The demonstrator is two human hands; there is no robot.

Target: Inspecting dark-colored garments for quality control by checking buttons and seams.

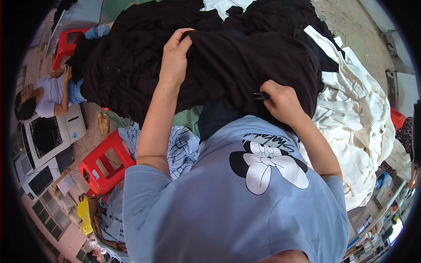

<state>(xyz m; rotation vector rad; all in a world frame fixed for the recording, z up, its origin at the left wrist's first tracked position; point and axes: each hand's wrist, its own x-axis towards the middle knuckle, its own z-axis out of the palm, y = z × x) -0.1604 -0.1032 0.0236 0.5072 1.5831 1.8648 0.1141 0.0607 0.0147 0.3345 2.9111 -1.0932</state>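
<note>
A dark brown knit garment is spread over my lap and the pile in front of me. My left hand pinches its edge between thumb and fingers and holds it raised. Closed around small black thread snips, my right hand is close to the lower part of the same garment. Two short dark prongs show beyond the thumb; the rest of the snips is hidden in the fingers.
More dark garments heap up ahead and to the left. White knitwear is piled at the right. Beside me on the left are a red stool and a checked cloth. Another person sits at the far left, handling dark cloth.
</note>
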